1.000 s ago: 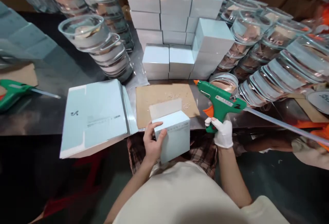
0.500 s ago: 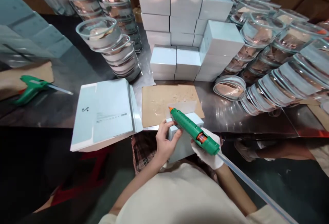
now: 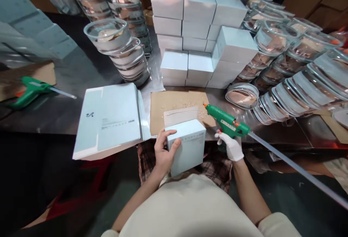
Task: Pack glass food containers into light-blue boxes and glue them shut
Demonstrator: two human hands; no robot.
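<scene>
Bare and curled, my left hand (image 3: 165, 150) grips the left side of a pale blue box (image 3: 189, 146), its thumb on the near face. The box is tilted at the table's front edge, and a raised flap (image 3: 181, 116) stands out from its far side over a cardboard sheet (image 3: 160, 103). In a white glove, my right hand (image 3: 230, 145) is wrapped round the handle of a green glue gun (image 3: 224, 119). The gun's orange tip points to the far left, apart from the box. A long glue stick (image 3: 296, 168) sticks out of its back.
Flattened boxes (image 3: 111, 119) lie stacked at the left. White boxes (image 3: 187, 63) stand piled behind the cardboard. Stacks of clear round tubs (image 3: 127, 59) rise at left and right. Another green glue gun (image 3: 35, 88) lies far left. Someone's leg (image 3: 296, 162) shows at right.
The glue gun in my right hand has moved right, away from above the box. The box's flap now shows clearly. My left hand has shifted slightly left and down with the box.
</scene>
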